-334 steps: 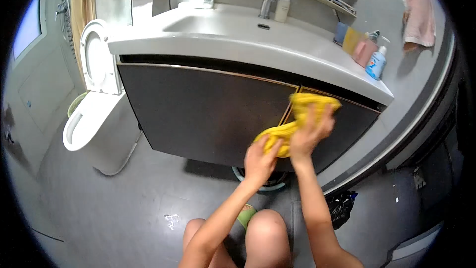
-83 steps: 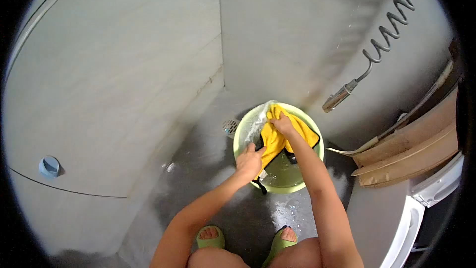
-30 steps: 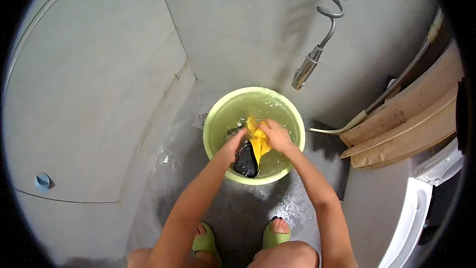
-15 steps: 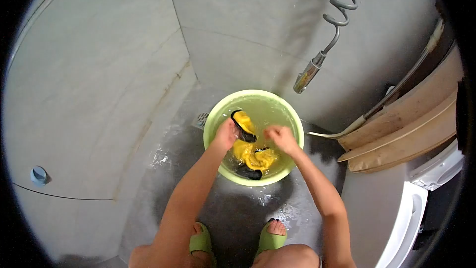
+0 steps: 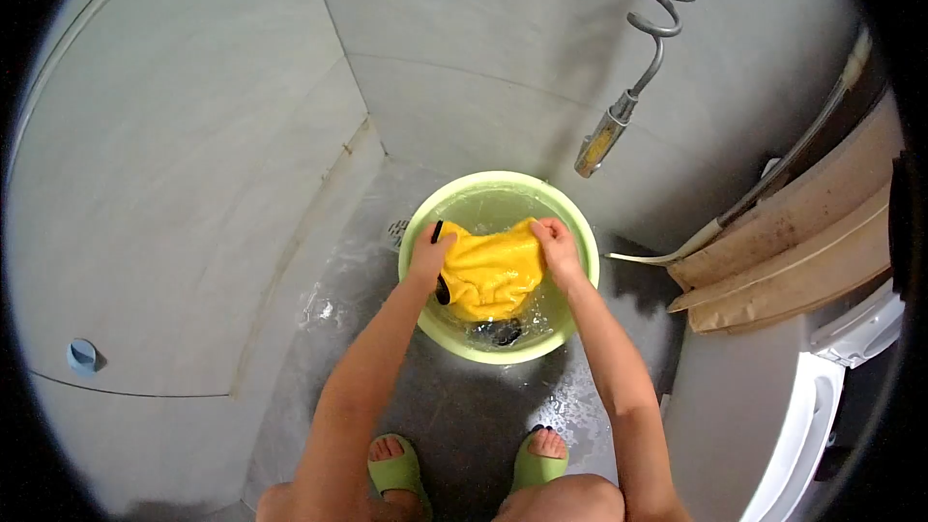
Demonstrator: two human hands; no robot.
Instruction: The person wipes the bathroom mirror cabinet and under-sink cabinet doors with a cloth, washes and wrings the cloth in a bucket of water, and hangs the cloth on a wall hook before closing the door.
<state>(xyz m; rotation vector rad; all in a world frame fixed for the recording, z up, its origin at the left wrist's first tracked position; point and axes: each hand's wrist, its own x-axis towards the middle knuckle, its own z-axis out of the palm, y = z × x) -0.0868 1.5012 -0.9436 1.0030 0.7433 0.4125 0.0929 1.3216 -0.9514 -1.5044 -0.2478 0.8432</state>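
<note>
A yellow cloth [image 5: 493, 269] with black edging is stretched out between my hands over a light green basin [image 5: 507, 356] of water. My left hand [image 5: 428, 256] is closed on the cloth's left edge, by the black trim. At its upper right corner, my right hand [image 5: 557, 244] pinches the cloth between thumb and fingers. The lower part of the cloth dips into the water, where a black part shows near the basin's front. Both hands are inside the basin's rim.
A metal sprayer [image 5: 605, 140] on a coiled hose hangs behind the basin. Brown boards [image 5: 793, 271] lean at the right above a white appliance [image 5: 797, 435]. A floor drain [image 5: 397, 231] lies left of the basin. My feet in green slippers [image 5: 396, 471] stand in front. A blue knob [image 5: 83, 357] is at far left.
The scene has moved from the sink cabinet to the basin. Since half a second ago, the bunched cloth has been spread out and raised, and my right hand has taken hold of its corner.
</note>
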